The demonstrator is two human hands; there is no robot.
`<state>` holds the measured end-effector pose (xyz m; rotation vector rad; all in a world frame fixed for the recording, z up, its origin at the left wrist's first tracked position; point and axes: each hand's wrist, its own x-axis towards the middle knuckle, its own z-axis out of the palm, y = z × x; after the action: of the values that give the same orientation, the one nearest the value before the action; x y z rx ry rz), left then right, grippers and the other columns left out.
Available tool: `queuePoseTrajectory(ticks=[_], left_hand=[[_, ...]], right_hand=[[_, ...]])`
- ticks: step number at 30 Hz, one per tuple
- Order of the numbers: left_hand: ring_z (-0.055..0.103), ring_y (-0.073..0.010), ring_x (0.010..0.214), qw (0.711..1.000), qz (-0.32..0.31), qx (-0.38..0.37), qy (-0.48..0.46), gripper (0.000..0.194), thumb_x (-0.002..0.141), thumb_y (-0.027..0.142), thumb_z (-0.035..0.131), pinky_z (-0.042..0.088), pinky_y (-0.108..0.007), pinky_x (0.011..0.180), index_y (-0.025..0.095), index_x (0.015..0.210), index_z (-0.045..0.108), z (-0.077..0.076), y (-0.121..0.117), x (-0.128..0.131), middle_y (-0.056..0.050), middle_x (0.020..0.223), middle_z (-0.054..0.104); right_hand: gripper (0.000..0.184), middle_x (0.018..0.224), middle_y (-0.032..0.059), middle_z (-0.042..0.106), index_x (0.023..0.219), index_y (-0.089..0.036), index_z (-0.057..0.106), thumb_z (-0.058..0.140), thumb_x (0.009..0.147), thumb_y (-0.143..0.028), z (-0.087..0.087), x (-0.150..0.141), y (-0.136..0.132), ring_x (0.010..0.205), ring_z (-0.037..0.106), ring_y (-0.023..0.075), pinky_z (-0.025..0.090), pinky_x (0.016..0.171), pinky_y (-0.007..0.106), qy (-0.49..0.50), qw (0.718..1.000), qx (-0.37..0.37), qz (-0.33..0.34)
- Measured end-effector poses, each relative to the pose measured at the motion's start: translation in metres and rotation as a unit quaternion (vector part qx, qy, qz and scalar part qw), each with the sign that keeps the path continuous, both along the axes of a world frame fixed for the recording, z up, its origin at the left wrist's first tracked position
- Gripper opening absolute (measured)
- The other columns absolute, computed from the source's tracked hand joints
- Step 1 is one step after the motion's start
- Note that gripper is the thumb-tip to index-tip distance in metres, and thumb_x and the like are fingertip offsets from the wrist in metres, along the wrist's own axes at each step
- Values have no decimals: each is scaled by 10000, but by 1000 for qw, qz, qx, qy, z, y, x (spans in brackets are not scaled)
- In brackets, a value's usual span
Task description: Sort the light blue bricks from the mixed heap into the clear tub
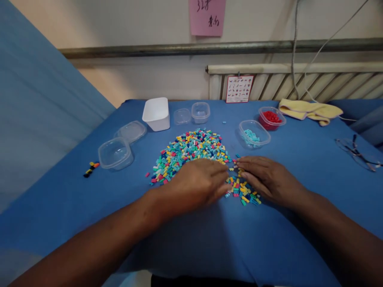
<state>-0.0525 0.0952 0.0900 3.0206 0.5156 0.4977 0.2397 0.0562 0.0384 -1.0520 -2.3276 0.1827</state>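
A large mixed pile of small plastic building bricks [191,147] in blue, teal, yellow, pink and green lies on the blue-covered table. My left hand [200,181] is palm down over the near edge of this pile, its fingers stretched to the right and slightly curved, the thumb apart. Across from it my right hand [266,175] points left, fingers stretched out and the tips touching bricks. Between and below the two hands spreads a smaller group of bricks [243,191]. What lies under my palms is hidden.
Behind my right hand stand clear tubs of light-blue bricks [251,137] and red bricks [271,117]. A white tub [156,114], a small clear tub [200,113], a larger clear tub [115,153] and lids stand left and back. A yellow cloth [309,109] and glasses [357,153] lie right.
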Motion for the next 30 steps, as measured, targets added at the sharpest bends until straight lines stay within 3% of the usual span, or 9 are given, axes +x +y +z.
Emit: queuePoseTrajectory(ticks=[5,9,11,15,20,24,26,28,30], left_hand=[[603,-299,1461,985,146,-34,88,430,1153,333,472,513,-449,1222,116,1460,681,16,96,29,-144,1585,618],[565,-300,1494,970,189,-28,148,444,1121,243,468,487,-417,1229,108,1502,649,7,167,79,-145,1668,533],[598,-281,1451,966,186,-22,179,462,1101,222,481,504,-380,1190,140,1527,640,-1,189,101,-137,1623,582],[721,-320,1196,957,197,-19,212,351,978,147,590,575,-378,995,90,1258,793,-11,205,123,-200,1305,749],[725,-285,1114,956,184,-14,228,363,932,108,585,552,-349,900,159,1211,813,-3,186,105,-136,1225,775],[708,-271,1117,962,155,-2,226,311,945,164,620,543,-349,893,194,1193,805,18,150,71,-99,1233,762],[707,-263,1102,973,146,-10,180,301,966,159,590,553,-369,918,187,1176,805,37,116,50,-104,1256,750],[707,-235,1052,992,113,-42,48,252,1031,228,566,564,-367,924,173,1142,786,63,68,30,-96,1175,755],[701,-194,947,989,98,-88,-68,280,1108,310,511,583,-337,863,175,1093,756,87,13,13,-80,1049,750]], right_hand=[[323,1346,81,801,1413,-264,729,555,1142,-296,-5,-10,7,1261,748,268,604,1092,464,105,993,-52,-28],[328,1303,52,811,1323,-289,769,483,1172,-341,-10,-6,12,1230,751,255,590,1072,441,174,978,-111,-41],[335,1296,46,810,1290,-292,779,468,1179,-350,-11,-3,14,1214,751,248,581,1066,428,196,972,-122,-42],[336,1279,40,809,1295,-292,776,463,1183,-344,-11,-1,15,1196,747,229,569,1060,403,215,968,-126,-30],[365,1254,57,812,1288,-278,780,444,1185,-377,-9,-2,15,1177,749,247,583,1040,423,202,971,-128,-25],[396,1228,71,815,1252,-262,786,427,1186,-416,-9,0,15,1147,758,266,598,1025,456,185,975,-120,-35],[409,1231,78,816,1242,-257,788,418,1187,-422,-9,0,15,1143,762,272,604,1022,465,183,976,-110,-40],[411,1233,81,817,1234,-255,790,418,1186,-424,-9,0,15,1141,765,272,609,1021,459,183,977,-98,-44],[403,1221,80,818,1229,-254,790,426,1182,-423,-8,-1,15,1132,769,267,614,1014,443,183,978,-85,-47]])
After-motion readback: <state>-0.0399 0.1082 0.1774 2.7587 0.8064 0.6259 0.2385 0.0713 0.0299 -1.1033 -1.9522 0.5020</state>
